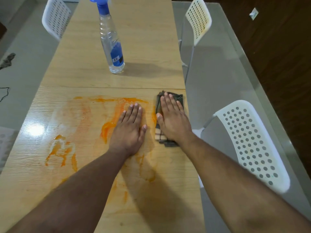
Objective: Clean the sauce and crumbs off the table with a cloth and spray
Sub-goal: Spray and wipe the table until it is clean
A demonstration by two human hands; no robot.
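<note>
The right hand lies flat on a dark folded cloth at the right edge of the wooden worktop, fingers straight and close together, palm pressing down. That flat press looks meant to keep the cloth's folds together and bear its full face on the surface for a wiping stroke. The left hand lies flat on the bare worktop just beside it, fingers likewise straight and together, holding nothing; it probably braces the person's lean over the table.

The orange sauce smear spreads from the centre of the frame toward the lower left, with a band along its upper edge and thinner streaks running down between the forearms. Parts look pale and watered, as if wetted, and a bright glare sits at the left. Crumbs are too small to make out. The cloth sits right of the mess, touching only its fringe, so most of the cleaning seems left to do.

The spray bottle, clear with a blue trigger head and blue label, stands upright in the upper centre, well apart from both hands and beyond the seam in the worktop. White perforated chairs stand at the right and upper corners. The left hand itself rests on the smear's right side, in the path of a leftward wipe.
</note>
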